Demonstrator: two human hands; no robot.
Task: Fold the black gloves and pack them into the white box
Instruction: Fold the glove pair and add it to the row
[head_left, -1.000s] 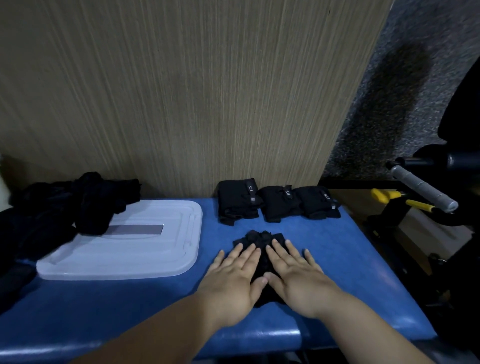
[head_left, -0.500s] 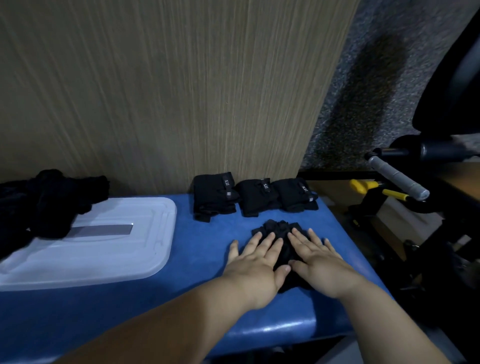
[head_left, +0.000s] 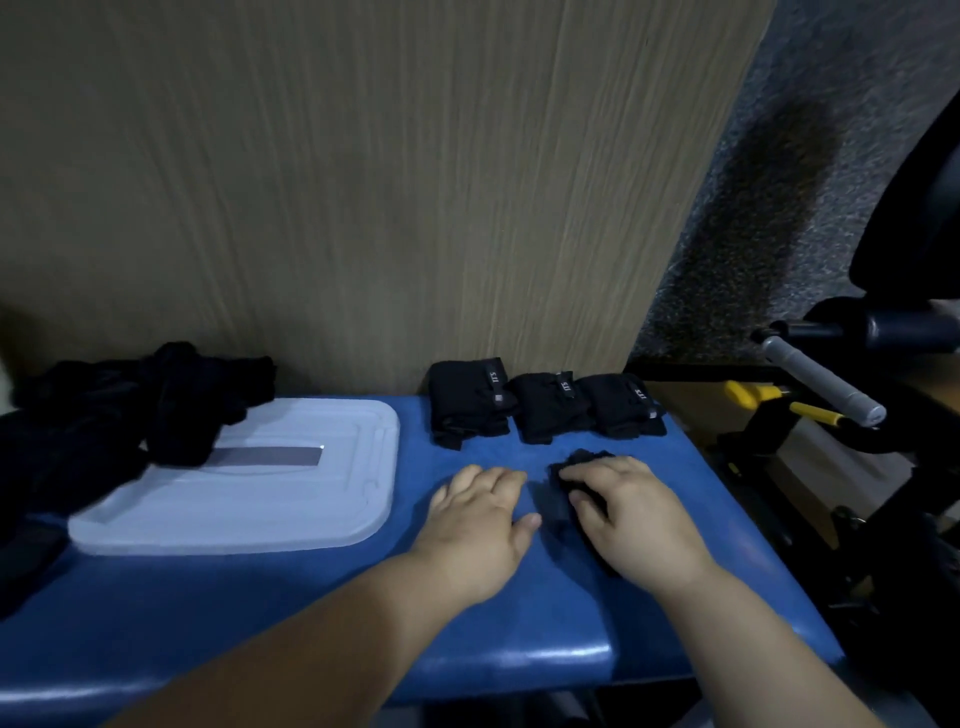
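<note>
Glove (head_left: 557, 512) near right edge of bench (head_left: 311, 623)

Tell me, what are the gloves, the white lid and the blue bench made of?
Gloves: soft matte black cloth, probably; they fold and crumple, with small sewn tags.
Lid: likely plastic, smooth and slightly see-through, with moulded ridges.
Bench: looks like padded vinyl or leather-like cover; its rounded front edge shines.

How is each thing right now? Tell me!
Left hand: open, flat on bench.
Right hand: grips glove.
Glove: bunched, on bench.
Three gloves: folded, in a row at back.
Lid: lying flat on bench.
Pile: unfolded gloves, partly on lid.
</note>
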